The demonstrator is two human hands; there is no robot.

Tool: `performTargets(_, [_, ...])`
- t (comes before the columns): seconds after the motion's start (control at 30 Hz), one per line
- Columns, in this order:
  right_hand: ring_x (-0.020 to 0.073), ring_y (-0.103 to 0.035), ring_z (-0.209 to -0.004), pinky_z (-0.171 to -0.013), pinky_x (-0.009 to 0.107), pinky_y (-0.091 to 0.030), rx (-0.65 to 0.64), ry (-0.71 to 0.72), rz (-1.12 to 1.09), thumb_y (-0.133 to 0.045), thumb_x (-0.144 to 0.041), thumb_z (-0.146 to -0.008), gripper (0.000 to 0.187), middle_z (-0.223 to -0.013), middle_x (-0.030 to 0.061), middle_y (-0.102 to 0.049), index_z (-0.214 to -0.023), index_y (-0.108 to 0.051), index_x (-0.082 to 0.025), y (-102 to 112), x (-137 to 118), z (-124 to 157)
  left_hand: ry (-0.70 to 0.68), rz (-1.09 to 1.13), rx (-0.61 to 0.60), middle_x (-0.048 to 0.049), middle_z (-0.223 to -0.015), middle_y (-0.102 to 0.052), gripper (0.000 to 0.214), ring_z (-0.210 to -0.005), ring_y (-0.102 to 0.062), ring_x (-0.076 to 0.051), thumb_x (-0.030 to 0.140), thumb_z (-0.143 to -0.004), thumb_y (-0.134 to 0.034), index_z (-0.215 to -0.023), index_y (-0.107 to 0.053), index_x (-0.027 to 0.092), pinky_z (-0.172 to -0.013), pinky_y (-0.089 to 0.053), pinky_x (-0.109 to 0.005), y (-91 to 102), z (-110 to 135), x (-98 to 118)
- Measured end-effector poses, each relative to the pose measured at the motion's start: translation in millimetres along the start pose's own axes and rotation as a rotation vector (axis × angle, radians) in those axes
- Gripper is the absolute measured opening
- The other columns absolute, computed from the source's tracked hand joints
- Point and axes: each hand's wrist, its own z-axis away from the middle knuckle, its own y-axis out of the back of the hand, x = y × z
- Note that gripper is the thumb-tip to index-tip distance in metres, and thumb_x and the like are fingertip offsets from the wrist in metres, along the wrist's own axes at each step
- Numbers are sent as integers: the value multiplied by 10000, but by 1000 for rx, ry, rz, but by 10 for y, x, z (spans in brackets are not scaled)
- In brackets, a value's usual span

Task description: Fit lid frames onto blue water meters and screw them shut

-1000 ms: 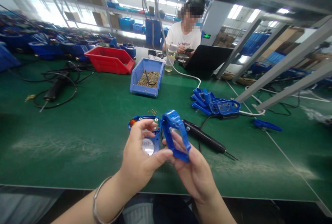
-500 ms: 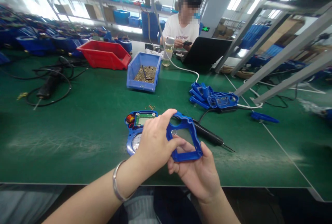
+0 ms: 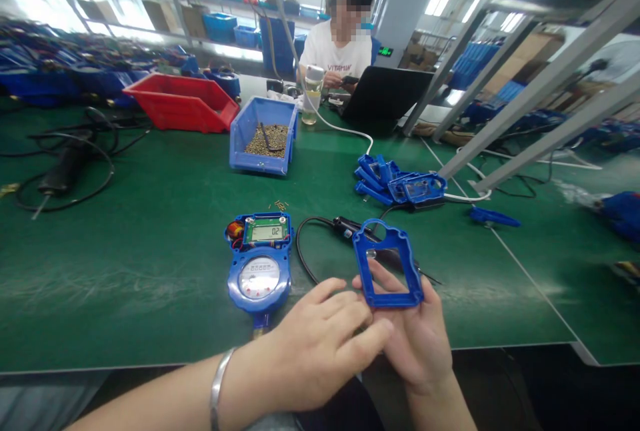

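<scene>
The right hand [image 3: 420,341] is low in the middle of the frame. Its fingers hold up a blue cover [image 3: 387,264]. The left hand [image 3: 325,344] lies loose beside it and holds nothing. Its fingers touch the right hand. A blue meter [image 3: 259,264] lies flat on the green table [image 3: 125,251], left of the cover. A screwdriver [image 3: 350,226] lies just behind the cover. Further up sit a blue bin [image 3: 257,164] of screws and a red bin [image 3: 170,114].

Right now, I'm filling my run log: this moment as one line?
right hand: holds blue cover | left hand: open, touching right hand | meter: flat on green table, display up
</scene>
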Motion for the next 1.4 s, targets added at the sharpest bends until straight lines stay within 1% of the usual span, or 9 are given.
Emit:
performTargets(0.1, [212,-626,-774,-667,325,-504,23,-13,18,-457,-638,-798,532,-928,90,-689,-1019,-706,-223,-16,41,-5,154,-187,50,-177,-1271,-565,406,-1266,-416,-288,320,-883,-492,-1213,-530,86,-1099,-173,-443,-87,-10,32])
performTargets(0.2, [191,-616,-711,-580,267,-474,-16,-41,-6,-478,-625,-799,533,-935,90,-683,-1061,-692,-213,-77,81,7,302,-311,149,-216,-1344,-491,671,-1304,-337,-362,609,-777,-550,-1210,-560,96,-1099,-101,-496,-141,-47,-16])
performTargets(0.4, [190,-633,-760,-619,246,-479,-140,-52,-101,-446,-592,-856,542,-973,104,-674,-1155,-646,-186,-169,97,153,309,-278,191,-190,-1365,-478,690,-1356,-218,-349,714,-780,-404,-1158,-629,182,-1090,-65,-526,-123,-27,-40])
performTargets(0.63, [210,-640,-864,-765,292,-484,-176,-6,-144,-435,-554,-878,508,-985,105,-674,-1150,-636,-175,-86,186,315,318,-152,43,-247,-1397,-413,955,-1337,-236,-420,828,-699,-307,-1223,-567,72,-1071,-71,-567,-65,-190,-70])
performTargets(0.73, [215,-653,-828,-761,318,-501,-196,0,-212,-408,-578,-882,527,-966,93,-674,-1148,-638,-185,-64,210,356,293,-98,150,-199,-1273,-554,692,-1292,-347,-383,736,-763,-416,-1020,-659,141,-1053,-183,-550,35,-264,-97])
performTargets(0.8, [211,-660,-806,-746,318,-510,-199,25,-246,-395,-601,-881,547,-960,92,-677,-1164,-629,-195,-47,207,379,216,-53,234,-74,-883,-700,287,-1072,-562,-277,469,-847,-542,-742,-639,221,-1051,-240,-489,85,-257,-103])
performTargets(0.9, [207,-663,-812,-738,315,-518,-197,64,-265,-385,-608,-884,557,-974,101,-682,-1176,-619,-195,-10,201,403,138,58,175,27,-587,-634,163,-685,-623,-143,131,-827,-525,-721,-600,231,-1000,-369,-348,58,-199,-85])
performTargets(1.13, [146,-564,-1129,-1004,241,-392,-90,-24,-362,-508,-515,-860,412,-1164,7,-650,-1090,-677,-217,21,254,396,-215,8,-126,-20,-1180,-655,441,-1220,-496,-214,479,-912,-429,-1118,-605,131,-1167,2,-453,-141,-145,14])
performTargets(1.4, [178,-641,-935,-891,300,-469,-196,30,-256,-362,-544,-913,507,-1038,70,-680,-1166,-626,-192,-60,205,311,184,-395,-60,-206,-1406,-418,858,-1406,-146,-339,729,-788,-379,-1240,-524,14,-1123,62,-543,-141,-144,-10])
